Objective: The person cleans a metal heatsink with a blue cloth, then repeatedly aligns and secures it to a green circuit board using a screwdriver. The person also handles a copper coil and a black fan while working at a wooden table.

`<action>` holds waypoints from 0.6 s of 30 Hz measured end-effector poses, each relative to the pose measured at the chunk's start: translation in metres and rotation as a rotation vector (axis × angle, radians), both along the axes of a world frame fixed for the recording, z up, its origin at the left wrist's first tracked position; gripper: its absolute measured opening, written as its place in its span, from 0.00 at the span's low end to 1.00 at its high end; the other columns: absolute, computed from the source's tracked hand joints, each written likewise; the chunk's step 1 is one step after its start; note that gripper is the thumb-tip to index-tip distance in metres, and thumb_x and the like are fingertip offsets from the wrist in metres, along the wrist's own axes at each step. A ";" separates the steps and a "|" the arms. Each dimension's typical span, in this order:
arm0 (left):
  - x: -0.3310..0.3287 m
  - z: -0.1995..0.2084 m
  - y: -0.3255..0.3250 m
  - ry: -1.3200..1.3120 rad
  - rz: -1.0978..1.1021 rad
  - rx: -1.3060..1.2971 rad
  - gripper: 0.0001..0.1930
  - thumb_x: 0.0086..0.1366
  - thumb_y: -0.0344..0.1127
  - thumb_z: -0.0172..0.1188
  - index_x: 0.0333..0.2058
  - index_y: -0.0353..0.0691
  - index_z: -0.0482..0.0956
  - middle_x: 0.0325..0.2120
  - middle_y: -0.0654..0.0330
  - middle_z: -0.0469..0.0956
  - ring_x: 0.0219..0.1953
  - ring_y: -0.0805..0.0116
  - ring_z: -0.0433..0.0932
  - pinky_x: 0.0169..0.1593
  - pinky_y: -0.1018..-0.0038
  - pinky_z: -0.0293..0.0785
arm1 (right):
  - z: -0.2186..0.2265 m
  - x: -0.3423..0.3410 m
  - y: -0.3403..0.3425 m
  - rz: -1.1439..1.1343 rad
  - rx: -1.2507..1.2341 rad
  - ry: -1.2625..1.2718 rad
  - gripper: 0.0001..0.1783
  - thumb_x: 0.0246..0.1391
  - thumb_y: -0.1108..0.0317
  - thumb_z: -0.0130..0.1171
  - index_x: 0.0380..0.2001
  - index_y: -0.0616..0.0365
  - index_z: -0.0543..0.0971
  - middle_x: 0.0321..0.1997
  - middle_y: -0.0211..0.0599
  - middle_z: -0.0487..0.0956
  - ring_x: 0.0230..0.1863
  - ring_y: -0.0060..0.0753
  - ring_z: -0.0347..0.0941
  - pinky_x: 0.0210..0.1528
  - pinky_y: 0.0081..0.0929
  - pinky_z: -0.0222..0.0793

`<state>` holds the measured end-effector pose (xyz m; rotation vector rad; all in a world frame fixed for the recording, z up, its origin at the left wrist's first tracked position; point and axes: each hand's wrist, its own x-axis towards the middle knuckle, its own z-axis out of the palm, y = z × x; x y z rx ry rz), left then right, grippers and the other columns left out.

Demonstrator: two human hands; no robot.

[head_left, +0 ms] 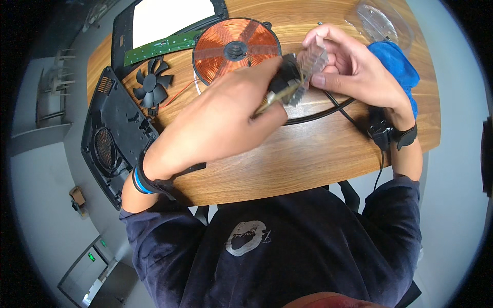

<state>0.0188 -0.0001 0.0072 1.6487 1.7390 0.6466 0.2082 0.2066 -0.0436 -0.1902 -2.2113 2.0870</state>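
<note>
My left hand [226,115] is closed round a circuit board [281,94] held tilted above the table. A black block-shaped part [286,74] sits on the board, and its far side is hidden. At the board's right end is a silvery finned heat sink [313,59], slightly blurred. The fingers and thumb of my right hand [354,69] curl about the heat sink's right edge. Below the hands a thick black cable [321,118] runs across the wooden table [287,159].
Behind my left hand lies a round copper coil [221,43]. Left of it are a black fan [150,82], a green circuit strip [162,49] and a black plastic housing [115,128]. A blue cloth [395,61] and a clear plastic container [380,23] sit at the right.
</note>
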 end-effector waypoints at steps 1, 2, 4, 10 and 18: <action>-0.002 -0.005 0.000 -0.038 0.050 0.008 0.14 0.71 0.34 0.61 0.48 0.28 0.75 0.27 0.44 0.80 0.32 0.40 0.82 0.40 0.52 0.77 | -0.003 0.001 0.005 -0.012 0.016 -0.011 0.25 0.69 0.77 0.67 0.64 0.59 0.71 0.48 0.29 0.81 0.42 0.12 0.77 0.44 0.15 0.76; -0.006 -0.009 0.000 -0.065 0.081 0.014 0.13 0.73 0.34 0.60 0.48 0.29 0.75 0.27 0.45 0.80 0.31 0.44 0.82 0.39 0.54 0.76 | -0.003 0.001 0.008 -0.021 0.032 -0.021 0.24 0.71 0.76 0.65 0.66 0.58 0.70 0.47 0.27 0.80 0.42 0.11 0.76 0.44 0.15 0.75; -0.012 -0.018 0.004 -0.122 0.141 0.025 0.12 0.75 0.35 0.59 0.48 0.30 0.76 0.27 0.47 0.79 0.30 0.52 0.81 0.38 0.58 0.76 | 0.001 0.003 0.009 -0.103 0.047 -0.127 0.22 0.74 0.72 0.64 0.65 0.59 0.69 0.40 0.28 0.81 0.39 0.14 0.76 0.42 0.17 0.75; -0.021 -0.048 0.007 -0.354 0.169 0.166 0.11 0.80 0.36 0.58 0.51 0.34 0.79 0.29 0.61 0.79 0.32 0.75 0.73 0.36 0.70 0.72 | -0.016 0.001 0.013 -0.140 0.057 -0.087 0.21 0.75 0.69 0.64 0.63 0.59 0.68 0.38 0.28 0.81 0.34 0.15 0.74 0.36 0.18 0.73; -0.023 -0.040 0.025 -0.548 0.210 0.112 0.10 0.80 0.33 0.55 0.49 0.34 0.81 0.34 0.66 0.84 0.36 0.82 0.79 0.40 0.78 0.77 | -0.019 -0.004 0.014 -0.231 0.060 -0.081 0.21 0.75 0.68 0.63 0.63 0.59 0.68 0.35 0.28 0.80 0.31 0.15 0.74 0.33 0.16 0.71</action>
